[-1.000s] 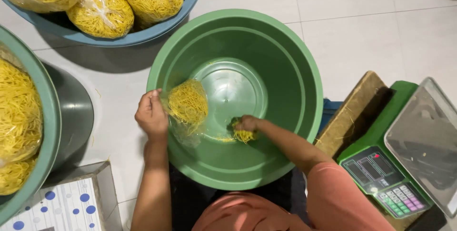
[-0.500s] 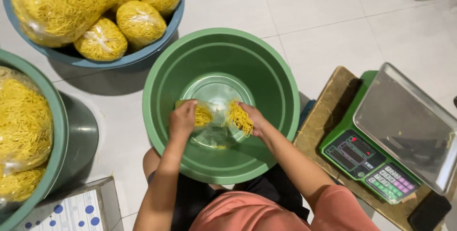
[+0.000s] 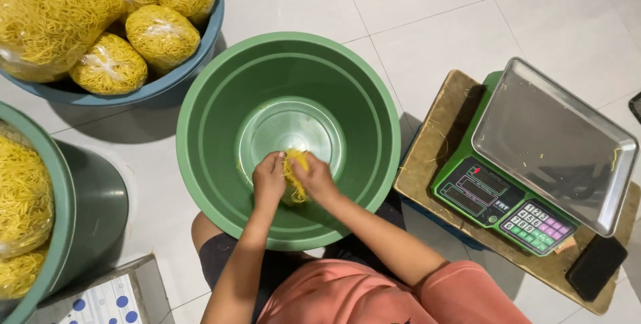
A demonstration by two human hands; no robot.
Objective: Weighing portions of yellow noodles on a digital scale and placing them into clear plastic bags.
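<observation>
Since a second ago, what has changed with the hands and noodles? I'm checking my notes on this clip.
The left hand and right hand came together at the middle of the green basin, and the two separate bunches are now one clump of yellow noodles pressed between them. A second ago the right hand was gathering strands off the basin floor. The scale and bagged noodles are unchanged.

Small food-packing workplace, tiled floor [image 3: 427, 24], bagged noodles [image 3: 107, 64] in tubs, weighing scale [image 3: 534, 157]
</observation>
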